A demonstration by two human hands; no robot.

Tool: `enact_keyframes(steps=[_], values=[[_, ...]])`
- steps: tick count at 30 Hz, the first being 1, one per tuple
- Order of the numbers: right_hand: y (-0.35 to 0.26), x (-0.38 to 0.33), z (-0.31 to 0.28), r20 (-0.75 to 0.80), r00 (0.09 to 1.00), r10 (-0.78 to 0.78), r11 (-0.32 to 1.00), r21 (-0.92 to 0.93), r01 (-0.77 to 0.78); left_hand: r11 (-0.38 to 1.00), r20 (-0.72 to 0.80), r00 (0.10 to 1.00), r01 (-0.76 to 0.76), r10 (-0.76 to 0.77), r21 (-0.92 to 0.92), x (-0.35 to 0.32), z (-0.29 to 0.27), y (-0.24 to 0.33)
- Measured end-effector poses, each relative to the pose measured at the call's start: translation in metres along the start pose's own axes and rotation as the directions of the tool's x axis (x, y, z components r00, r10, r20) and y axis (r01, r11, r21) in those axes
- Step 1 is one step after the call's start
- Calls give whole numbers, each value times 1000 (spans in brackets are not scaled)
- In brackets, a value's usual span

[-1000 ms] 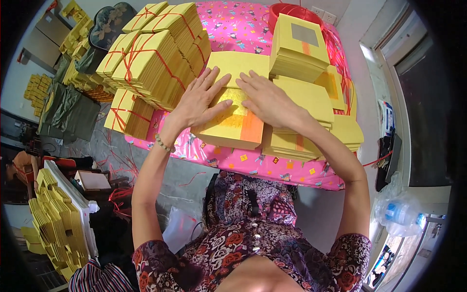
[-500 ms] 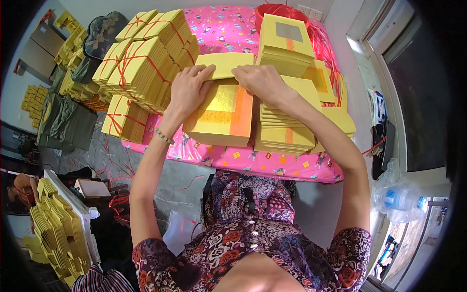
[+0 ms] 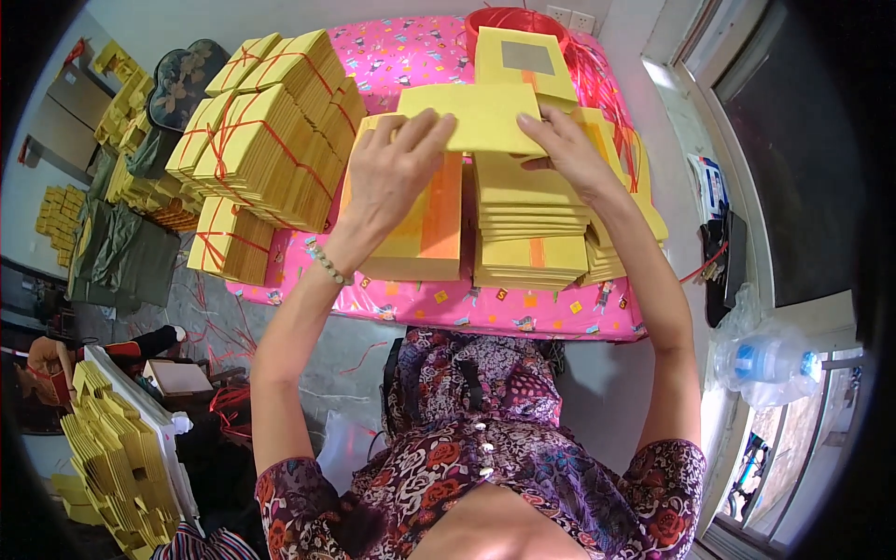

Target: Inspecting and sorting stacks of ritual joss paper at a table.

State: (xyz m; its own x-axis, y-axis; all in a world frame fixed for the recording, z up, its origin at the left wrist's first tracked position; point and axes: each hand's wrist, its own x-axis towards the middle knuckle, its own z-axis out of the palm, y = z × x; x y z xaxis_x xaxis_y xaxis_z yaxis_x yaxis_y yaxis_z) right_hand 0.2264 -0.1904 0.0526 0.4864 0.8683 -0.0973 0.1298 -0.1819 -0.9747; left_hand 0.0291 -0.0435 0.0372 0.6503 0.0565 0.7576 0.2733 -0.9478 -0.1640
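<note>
A folded yellow paper piece [image 3: 481, 114] is held up over the pink-covered table. My left hand [image 3: 392, 182], a beaded bracelet on its wrist, has its fingers closed over the paper's left part. The right end is pinched between the thumb and fingers of my right hand [image 3: 571, 154]. Below my left hand stands a yellow paper stack [image 3: 411, 268] with an orange band, partly hidden by my arm. Just right of it, under the held paper, is a stack of folded yellow paper [image 3: 530, 257]. A taller yellow stack [image 3: 532, 58] with a grey square stands behind.
Yellow paper bundles [image 3: 275, 131] tied with red string are piled at the table's left. A red basin [image 3: 518, 19] and loose red strings [image 3: 597, 79] lie at the back right. More yellow bundles [image 3: 112, 439] stand at lower left, near another person [image 3: 47, 369].
Both hands have carried the folded yellow paper rightward, from behind the orange-banded stack toward the stack on the right. My right hand has changed from knuckles-up to a thumb-and-finger pinch.
</note>
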Motion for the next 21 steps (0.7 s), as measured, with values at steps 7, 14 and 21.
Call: enact_keyframes(steps=[7, 14, 21], values=[[37, -27, -38, -118, 984, -135, 981, 123, 150, 945, 99, 987, -92, 129, -313, 8, 16, 42], [82, -29, -56, -104, 988, -117, 989, 80, 125, 865, 274, 953, 24, 132, -500, -9, 29, 58], [96, -24, -52, -58, 993, -102, 991, 82, 106, 834, 381, 917, 116, 119, -539, -13, 26, 64]])
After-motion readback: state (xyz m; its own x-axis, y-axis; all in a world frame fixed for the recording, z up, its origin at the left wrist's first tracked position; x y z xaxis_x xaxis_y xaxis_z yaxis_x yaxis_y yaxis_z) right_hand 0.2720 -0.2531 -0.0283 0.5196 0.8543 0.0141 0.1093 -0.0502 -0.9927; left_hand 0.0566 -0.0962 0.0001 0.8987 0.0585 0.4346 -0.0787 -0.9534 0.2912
